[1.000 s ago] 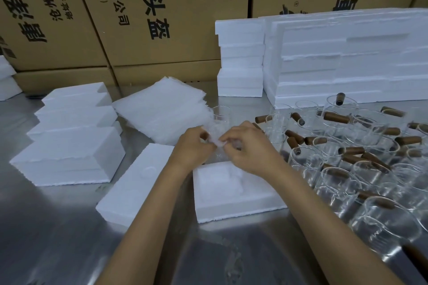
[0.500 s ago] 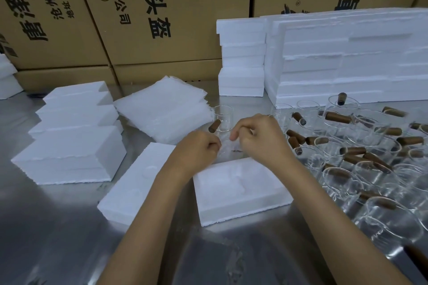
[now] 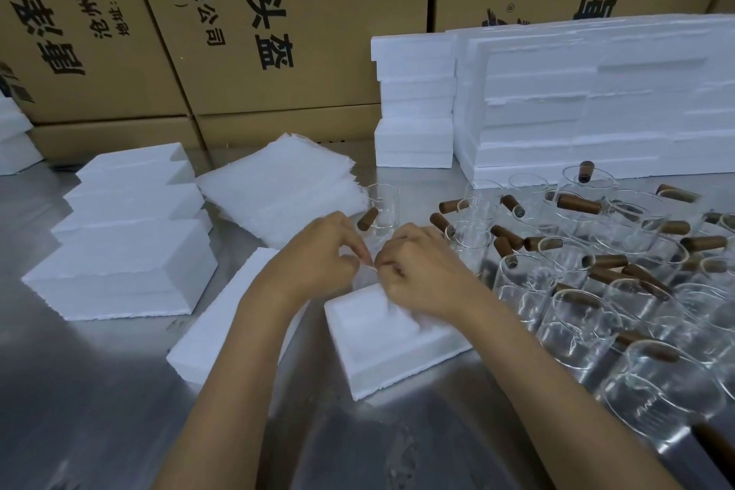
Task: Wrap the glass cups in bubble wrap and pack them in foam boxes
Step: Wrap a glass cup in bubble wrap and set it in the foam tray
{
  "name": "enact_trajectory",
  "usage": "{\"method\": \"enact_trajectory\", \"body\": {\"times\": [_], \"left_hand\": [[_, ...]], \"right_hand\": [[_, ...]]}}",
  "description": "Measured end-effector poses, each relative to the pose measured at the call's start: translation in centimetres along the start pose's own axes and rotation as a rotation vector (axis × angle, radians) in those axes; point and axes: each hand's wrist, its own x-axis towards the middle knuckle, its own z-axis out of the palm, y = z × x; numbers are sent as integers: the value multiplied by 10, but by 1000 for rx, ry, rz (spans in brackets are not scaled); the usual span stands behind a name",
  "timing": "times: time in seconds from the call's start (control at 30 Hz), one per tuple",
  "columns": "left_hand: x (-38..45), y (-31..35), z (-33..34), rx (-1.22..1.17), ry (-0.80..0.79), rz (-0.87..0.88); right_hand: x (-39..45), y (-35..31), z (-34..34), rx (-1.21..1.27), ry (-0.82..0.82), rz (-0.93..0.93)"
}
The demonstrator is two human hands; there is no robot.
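Note:
My left hand [image 3: 318, 259] and my right hand [image 3: 421, 270] meet at the table's middle, fingertips pinching a thin piece of bubble wrap [image 3: 368, 276] between them. Just behind them stands a glass cup [image 3: 382, 207] with a brown wooden handle. Below the hands lies an open foam box half [image 3: 393, 346] with a moulded recess. A second foam half [image 3: 222, 330] lies to its left. A pile of bubble wrap sheets [image 3: 278, 187] sits behind the left hand.
Several glass cups with brown handles [image 3: 596, 270] crowd the right of the steel table [image 3: 79, 390]. Foam boxes are stacked at left [image 3: 119, 251] and at the back right [image 3: 596, 99]. Cardboard cartons [image 3: 278, 32] form a wall behind.
Both hands came down and closer together over the foam half, pinching the wrap. The cup with the brown handle behind them came into view.

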Motion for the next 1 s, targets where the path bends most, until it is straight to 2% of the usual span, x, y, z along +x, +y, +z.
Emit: {"method": "enact_trajectory", "body": {"times": [0.07, 0.2, 0.23, 0.33, 0.4, 0.57, 0.77, 0.9, 1.0], "left_hand": [[1, 1, 8, 118, -72, 1], [5, -1, 18, 251, -143, 1], [6, -3, 19, 259, -159, -5], [7, -6, 19, 148, -207, -69], [7, -8, 16, 9, -190, -100], [7, -11, 16, -282, -158, -32], [9, -15, 29, -257, -11, -20], [9, -4, 14, -379, 100, -43], [2, 3, -3, -374, 8, -34]], "right_hand": [[-1, -2, -3, 52, 34, 3], [1, 7, -13, 507, 332, 241], [1, 11, -16, 557, 331, 269], [-2, 26, -19, 532, 27, 273], [-3, 32, -16, 488, -90, 267], [0, 31, -11, 389, -6, 266], [-1, 27, -9, 376, 4, 281], [-2, 22, -24, 390, 83, 241], [-7, 21, -46, 449, 138, 197]]}}
